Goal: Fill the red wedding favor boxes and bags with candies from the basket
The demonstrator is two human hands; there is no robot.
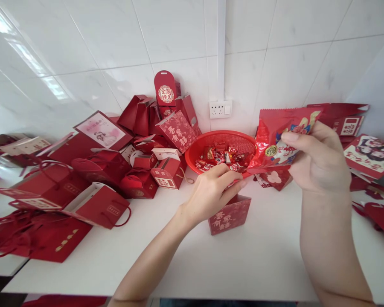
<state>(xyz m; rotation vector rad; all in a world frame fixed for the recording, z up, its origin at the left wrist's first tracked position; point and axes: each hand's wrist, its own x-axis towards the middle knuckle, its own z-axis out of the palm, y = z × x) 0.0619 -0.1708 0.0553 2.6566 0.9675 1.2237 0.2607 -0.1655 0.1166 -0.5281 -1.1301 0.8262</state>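
My right hand (320, 160) holds up a shiny red candy bag (272, 138), its thumb across the printed front. Close to the bag's lower left corner is my left hand (213, 187), with thumb and fingers drawn together. What lies between those fingertips, if anything, I cannot make out. Under the left hand stands a small red gift box (230, 217) with pale lettering, its top partly hidden by the fingers. Just behind, a red plastic basket (195, 143) holds several wrapped candies (222, 153).
Many red gift boxes (137, 181) and a red handled bag (60, 243) crowd the left of the white table (166, 260). More boxes (369, 155) are at the right. A wall socket (220, 109) is on the tiled wall behind the basket.
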